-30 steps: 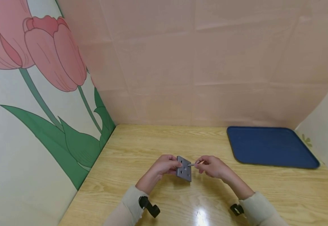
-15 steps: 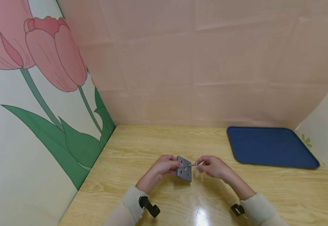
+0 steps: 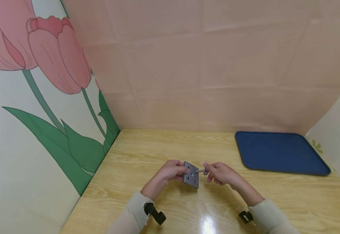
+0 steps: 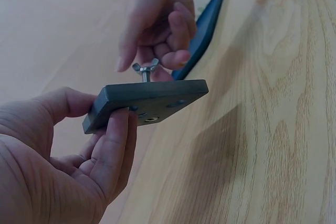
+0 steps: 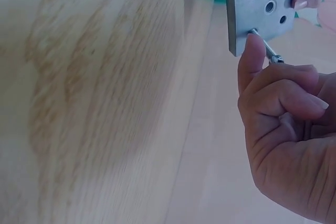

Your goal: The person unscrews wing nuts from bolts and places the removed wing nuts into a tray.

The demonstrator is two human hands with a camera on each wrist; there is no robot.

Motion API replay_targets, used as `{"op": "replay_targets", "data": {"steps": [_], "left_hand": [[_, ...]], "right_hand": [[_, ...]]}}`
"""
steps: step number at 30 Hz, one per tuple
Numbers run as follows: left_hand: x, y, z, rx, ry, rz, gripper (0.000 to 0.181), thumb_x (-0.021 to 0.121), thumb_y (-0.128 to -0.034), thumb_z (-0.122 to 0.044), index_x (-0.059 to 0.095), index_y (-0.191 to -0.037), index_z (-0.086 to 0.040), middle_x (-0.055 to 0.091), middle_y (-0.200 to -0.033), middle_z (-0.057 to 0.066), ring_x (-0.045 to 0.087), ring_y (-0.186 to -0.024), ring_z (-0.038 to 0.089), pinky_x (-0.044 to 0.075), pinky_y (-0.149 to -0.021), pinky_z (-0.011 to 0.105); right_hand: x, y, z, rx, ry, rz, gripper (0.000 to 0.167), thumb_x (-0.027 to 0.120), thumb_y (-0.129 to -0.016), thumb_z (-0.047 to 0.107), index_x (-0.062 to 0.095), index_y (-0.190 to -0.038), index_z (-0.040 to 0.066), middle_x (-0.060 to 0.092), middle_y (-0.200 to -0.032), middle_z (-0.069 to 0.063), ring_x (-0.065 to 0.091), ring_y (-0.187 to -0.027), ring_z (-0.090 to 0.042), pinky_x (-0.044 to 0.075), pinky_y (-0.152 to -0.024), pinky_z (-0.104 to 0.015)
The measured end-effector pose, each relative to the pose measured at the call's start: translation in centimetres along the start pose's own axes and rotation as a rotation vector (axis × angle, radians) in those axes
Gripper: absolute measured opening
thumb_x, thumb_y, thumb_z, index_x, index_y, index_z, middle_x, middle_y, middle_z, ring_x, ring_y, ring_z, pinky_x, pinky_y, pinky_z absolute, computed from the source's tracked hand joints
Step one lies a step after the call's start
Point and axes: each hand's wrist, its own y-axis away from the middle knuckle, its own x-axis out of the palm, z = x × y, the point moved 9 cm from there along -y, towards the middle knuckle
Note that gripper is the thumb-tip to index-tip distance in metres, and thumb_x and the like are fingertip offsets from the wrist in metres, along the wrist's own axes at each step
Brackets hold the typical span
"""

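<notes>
A square grey metal plate (image 3: 191, 177) with several holes stands tilted above the table, gripped at its left edge between the thumb and fingers of my left hand (image 3: 170, 171). Out of the plate's face toward the right sticks a silver wing screw (image 4: 146, 73), its shank end in one of the holes. My right hand (image 3: 222, 174) is just beside the wings; its index finger (image 5: 253, 56) is extended along the screw and the other fingers are loosely bent. In the left wrist view the wings show uncovered in front of that hand; whether the finger touches them is unclear.
Below the hands lies a wood-grain tabletop (image 3: 146, 149). A blue tray (image 3: 281, 152) rests at the back right. Pink sheeting (image 3: 199, 81) rises behind the table, and a tulip-printed panel (image 3: 56, 130) bounds the left side. Each sleeve carries a black strap mount.
The right hand has loosened its pinch on the wing screw, its index finger now extended and the wings more exposed. The left hand and the plate have hardly moved.
</notes>
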Motion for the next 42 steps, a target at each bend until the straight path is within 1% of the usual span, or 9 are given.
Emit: {"op": "replay_targets", "data": {"steps": [5, 17, 22, 26, 29, 32, 36, 39, 42], "left_hand": [[0.1, -0.1, 0.2, 0.008, -0.001, 0.007, 0.019, 0.075, -0.0853, -0.006, 0.068, -0.101, 0.002, 0.075, -0.095, 0.011, 0.072, -0.08, 0.017, 0.062, -0.071, 0.032], [0.1, 0.0, 0.3, 0.027, 0.001, 0.005, 0.018, 0.075, -0.0854, -0.006, 0.068, -0.1, 0.002, 0.075, -0.094, 0.011, 0.072, -0.08, 0.017, 0.062, -0.07, 0.032], [0.1, 0.0, 0.3, 0.025, -0.002, 0.0, 0.018, 0.075, -0.0853, -0.006, 0.067, -0.1, 0.002, 0.075, -0.095, 0.012, 0.072, -0.081, 0.018, 0.062, -0.07, 0.032], [0.0, -0.1, 0.4, 0.023, -0.002, 0.001, 0.018, 0.075, -0.0852, -0.006, 0.067, -0.099, 0.002, 0.075, -0.095, 0.012, 0.072, -0.081, 0.018, 0.062, -0.07, 0.032], [0.0, 0.0, 0.4, 0.02, -0.002, 0.002, 0.017, 0.075, -0.0852, -0.006, 0.067, -0.098, 0.001, 0.075, -0.095, 0.012, 0.072, -0.081, 0.018, 0.062, -0.07, 0.032], [-0.1, 0.0, 0.3, 0.02, -0.001, 0.001, 0.018, 0.076, -0.0855, -0.007, 0.067, -0.099, 0.001, 0.075, -0.095, 0.011, 0.072, -0.081, 0.017, 0.062, -0.07, 0.031], [-0.2, 0.1, 0.1, 0.027, 0.002, 0.0, 0.018, 0.075, -0.0859, -0.008, 0.067, -0.1, 0.001, 0.075, -0.096, 0.011, 0.072, -0.08, 0.017, 0.061, -0.069, 0.031], [-0.3, 0.1, 0.1, 0.028, -0.001, -0.001, 0.019, 0.075, -0.0862, -0.009, 0.067, -0.1, 0.001, 0.075, -0.095, 0.011, 0.072, -0.081, 0.017, 0.061, -0.069, 0.031], [-0.3, 0.1, 0.0, 0.031, -0.003, -0.001, 0.019, 0.075, -0.0861, -0.009, 0.067, -0.101, 0.001, 0.075, -0.095, 0.011, 0.072, -0.08, 0.017, 0.062, -0.069, 0.032]], "right_hand": [[0.2, 0.0, 0.1, -0.012, -0.006, 0.014, 0.055, 0.044, -0.107, 0.047, 0.065, -0.111, -0.004, 0.068, -0.077, -0.009, 0.036, -0.044, -0.008, 0.025, -0.044, -0.021], [0.6, -0.1, 0.3, -0.053, -0.074, 0.046, 0.045, 0.042, -0.109, 0.042, 0.058, -0.1, 0.0, 0.066, -0.074, -0.006, 0.038, -0.046, -0.009, 0.024, -0.044, -0.02], [0.6, -0.2, 0.4, -0.071, -0.062, 0.05, 0.047, 0.046, -0.107, 0.043, 0.058, -0.101, -0.002, 0.065, -0.075, -0.006, 0.038, -0.047, -0.01, 0.025, -0.044, -0.02], [0.5, -0.3, 0.4, -0.068, -0.04, 0.034, 0.042, 0.049, -0.107, 0.039, 0.059, -0.1, -0.001, 0.064, -0.078, -0.006, 0.04, -0.049, -0.01, 0.027, -0.044, -0.021], [0.5, -0.2, 0.6, -0.074, -0.026, 0.023, 0.038, 0.053, -0.106, 0.036, 0.061, -0.103, -0.001, 0.064, -0.081, -0.007, 0.042, -0.052, -0.012, 0.031, -0.045, -0.022], [0.4, -0.1, 0.9, -0.09, -0.028, 0.016, 0.034, 0.058, -0.104, 0.033, 0.062, -0.108, -0.001, 0.063, -0.084, -0.01, 0.047, -0.056, -0.014, 0.039, -0.048, -0.026], [0.4, -0.1, 1.4, -0.123, -0.054, 0.019, 0.028, 0.063, -0.101, 0.025, 0.061, -0.109, -0.003, 0.06, -0.081, -0.009, 0.053, -0.064, -0.016, 0.051, -0.057, -0.032], [0.5, -0.1, 1.6, -0.142, -0.081, 0.032, 0.023, 0.065, -0.1, 0.017, 0.059, -0.108, -0.004, 0.06, -0.08, -0.009, 0.057, -0.069, -0.018, 0.055, -0.061, -0.034], [0.7, -0.1, 1.6, -0.15, -0.099, 0.045, 0.021, 0.065, -0.099, 0.013, 0.058, -0.108, -0.005, 0.062, -0.084, -0.014, 0.061, -0.07, -0.018, 0.057, -0.062, -0.032]]}}
